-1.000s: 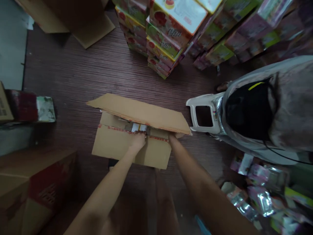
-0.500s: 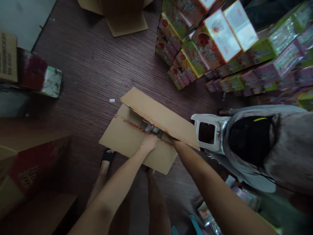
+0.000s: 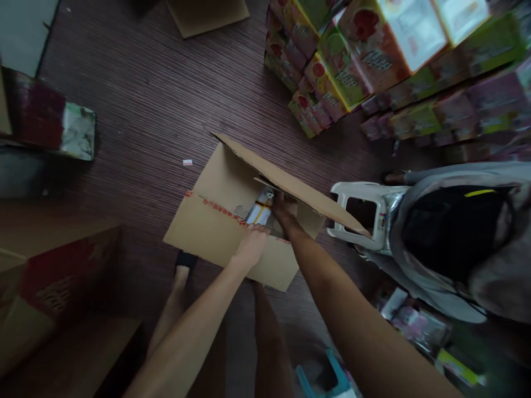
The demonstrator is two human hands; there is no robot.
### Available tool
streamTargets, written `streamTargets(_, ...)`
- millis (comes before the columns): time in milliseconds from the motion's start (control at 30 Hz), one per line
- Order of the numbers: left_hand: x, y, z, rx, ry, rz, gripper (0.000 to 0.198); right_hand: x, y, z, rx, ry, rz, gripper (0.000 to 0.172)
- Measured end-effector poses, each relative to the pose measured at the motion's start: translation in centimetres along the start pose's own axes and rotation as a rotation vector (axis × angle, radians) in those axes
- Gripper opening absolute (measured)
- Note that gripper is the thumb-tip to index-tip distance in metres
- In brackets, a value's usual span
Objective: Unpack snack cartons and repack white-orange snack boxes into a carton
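An open cardboard carton stands on the floor in front of my feet, with red print along its near flap. Inside it shows a white pack crossed by yellow bands. My left hand reaches over the near flap, its fingers curled onto the near end of that pack. Deeper in the carton, my right hand is against the pack's right side; its fingertips are hidden in shadow. The far flap leans up above my right wrist.
Stacked fruit-printed boxes fill the upper right. A white plastic stool stands right of the carton, beside a person in grey clothing. Large cartons line the left. A blue plastic thing lies at the bottom.
The far flap has swung up and back, uncovering the carton's inside, the white pack and my right hand. My left hand stays at the near edge. The view has shifted slightly.
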State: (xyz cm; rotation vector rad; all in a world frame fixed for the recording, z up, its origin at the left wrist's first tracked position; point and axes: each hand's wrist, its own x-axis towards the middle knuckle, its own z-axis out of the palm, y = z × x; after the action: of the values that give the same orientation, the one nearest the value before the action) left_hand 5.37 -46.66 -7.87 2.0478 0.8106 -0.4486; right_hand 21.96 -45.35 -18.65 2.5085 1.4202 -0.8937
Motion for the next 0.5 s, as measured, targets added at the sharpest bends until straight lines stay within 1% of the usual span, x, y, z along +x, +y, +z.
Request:
streamTargets(67, -0.1, 0.2, -0.1, -0.015, -0.006, -0.011, 0.032, 0.8, 0.3, 0.6, 0.013, 0.0, 0.04, 0.041)
streamTargets(200, -0.3, 0.7, -0.3, -0.047, -0.02, -0.064, 0.031, 1.5, 1.0, 1.5, 0.067, 0.004, 0.02, 0.045)
streamTargets(333, 0.0, 1.0, -0.4, -0.021, -0.009, -0.08, 0.034, 1.8, 1.1, 1.6, 0.065, -0.024, 0.023, 0.04)
streamTargets(400, 0.5, 0.9, -0.3, 0.019, -0.021, -0.089, 0.034, 1.5, 1.3, 1.5, 0.026, 0.005, -0.018, 0.038)
streamTargets(500, 1.2, 0.7, 0.0, 0.095, -0.051, -0.078, 0.033, 0.3, 1.8, 1.1, -0.019, 0.083, -0.118, 0.036)
